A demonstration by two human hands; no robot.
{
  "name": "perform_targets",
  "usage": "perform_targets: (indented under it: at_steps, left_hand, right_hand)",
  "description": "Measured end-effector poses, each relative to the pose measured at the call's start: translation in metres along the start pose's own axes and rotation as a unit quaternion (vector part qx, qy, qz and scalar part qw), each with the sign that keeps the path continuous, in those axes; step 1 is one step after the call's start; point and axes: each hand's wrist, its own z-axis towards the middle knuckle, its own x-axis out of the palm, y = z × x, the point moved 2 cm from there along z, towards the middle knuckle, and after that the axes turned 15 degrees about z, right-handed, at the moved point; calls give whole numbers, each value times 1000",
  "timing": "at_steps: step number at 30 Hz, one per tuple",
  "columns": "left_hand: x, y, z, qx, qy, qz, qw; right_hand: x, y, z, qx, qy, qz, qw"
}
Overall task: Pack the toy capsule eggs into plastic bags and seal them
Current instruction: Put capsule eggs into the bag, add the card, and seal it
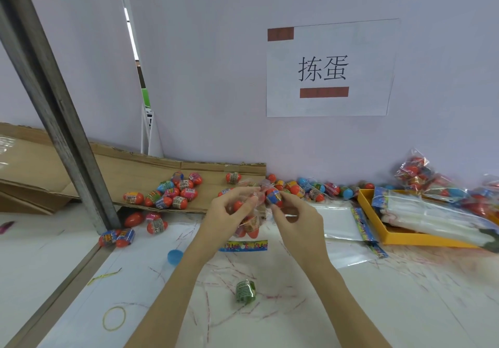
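Head view: left hand (229,207) grips egg-filled bag (249,225); right hand (293,212) pinches egg (275,197).

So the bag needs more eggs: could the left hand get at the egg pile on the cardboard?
Probably not yet: the left hand is gripping the plastic bag. The egg pile lies uncovered on the cardboard, nothing between.

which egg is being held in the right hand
The orange egg with the blue wrapper, pinched in the right hand at the mouth of the clear bag the left hand holds. The other eggs lie on the cardboard and table.
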Motion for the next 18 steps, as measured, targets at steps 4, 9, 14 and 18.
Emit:
perform_targets:
  at_steps: [4,9,14,18]
  left_hand:
    - [-1,9,2,-36,-25,23,999]
    - [1,16,5,-38,-38,57,997]
    - [2,14,3,8,-15,126,992]
    - [5,10,0,54,10,121,991]
  right_hand:
    - [-4,1,3,42,-40,87,995]
    - [-1,8,2,9,-26,124,992]
    - [7,15,-3,-110,23,35,993]
    - [4,14,-3,-155,52,-49,985]
